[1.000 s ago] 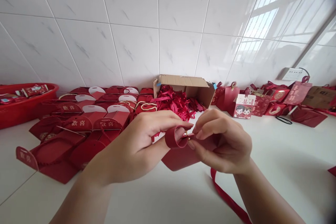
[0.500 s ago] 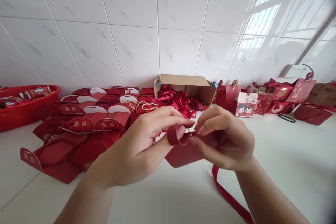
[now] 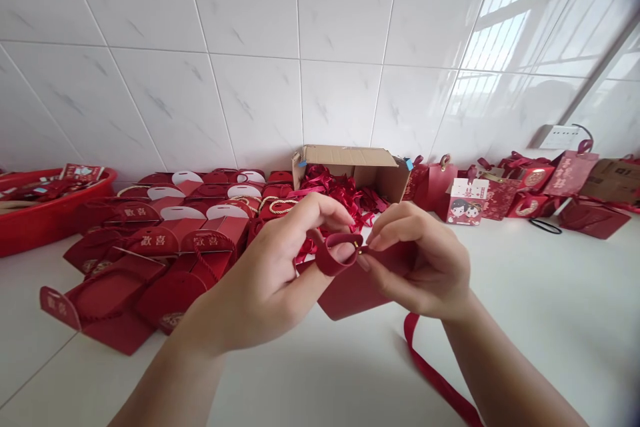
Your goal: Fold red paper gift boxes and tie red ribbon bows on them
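A plain dark-red gift box (image 3: 357, 290) stands tilted in front of me, its top edge between my hands. My left hand (image 3: 280, 273) is closed on a dark-red ribbon (image 3: 327, 261), which makes a loop around the thumb beside the box's top. The fingertips of my right hand (image 3: 425, 260) pinch the top edge of the box, close to a small gold eyelet (image 3: 359, 251). A long tail of red ribbon (image 3: 440, 377) hangs below my right hand and runs along the white table. The far side of the box is hidden behind my fingers.
Many red gift boxes (image 3: 115, 300) crowd the left. Behind my hands, a cardboard box (image 3: 350, 155) holds red ribbons. A red basin (image 3: 45, 227) with packets stands far left. More gift boxes (image 3: 530, 173) line the tiled wall at right, below a power strip (image 3: 557, 137).
The ribbon loop has opened wider around my left thumb, and the left fingers have lifted off it somewhat. My right hand has shifted slightly left, still pinching at the eyelet.
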A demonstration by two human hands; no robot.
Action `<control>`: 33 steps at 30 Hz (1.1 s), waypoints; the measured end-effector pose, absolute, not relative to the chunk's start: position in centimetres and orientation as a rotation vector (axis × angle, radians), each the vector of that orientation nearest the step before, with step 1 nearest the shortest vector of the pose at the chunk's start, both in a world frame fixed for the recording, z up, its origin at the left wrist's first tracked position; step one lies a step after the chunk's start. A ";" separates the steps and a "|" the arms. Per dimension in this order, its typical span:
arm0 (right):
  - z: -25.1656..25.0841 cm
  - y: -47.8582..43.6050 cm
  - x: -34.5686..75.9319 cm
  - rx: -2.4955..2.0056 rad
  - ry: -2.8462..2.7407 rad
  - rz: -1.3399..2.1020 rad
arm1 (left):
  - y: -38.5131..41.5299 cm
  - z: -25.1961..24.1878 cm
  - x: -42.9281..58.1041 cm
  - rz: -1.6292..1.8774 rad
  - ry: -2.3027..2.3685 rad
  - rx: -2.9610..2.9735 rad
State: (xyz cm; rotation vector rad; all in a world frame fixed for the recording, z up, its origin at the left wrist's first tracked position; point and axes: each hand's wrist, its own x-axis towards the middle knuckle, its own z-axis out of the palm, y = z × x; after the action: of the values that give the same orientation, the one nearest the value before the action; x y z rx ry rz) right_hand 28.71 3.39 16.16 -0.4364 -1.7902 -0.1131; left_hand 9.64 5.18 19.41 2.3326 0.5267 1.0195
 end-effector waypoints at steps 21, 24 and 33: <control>15.4 4.1 28.6 -0.337 -1.609 -0.358 | 5.8 18.6 10.5 1.228 0.274 2.262; 15.5 4.2 28.9 -0.387 -1.621 -0.386 | 5.8 18.4 10.7 1.328 0.265 2.319; 15.6 4.1 29.0 -0.345 -1.651 -0.329 | 5.6 18.4 10.5 1.312 0.177 2.398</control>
State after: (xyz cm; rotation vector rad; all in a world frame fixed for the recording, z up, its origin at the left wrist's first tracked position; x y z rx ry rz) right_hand 28.95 4.07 15.60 -0.3453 -1.6506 -0.3287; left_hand 10.55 5.56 18.38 2.3977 0.1770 1.3118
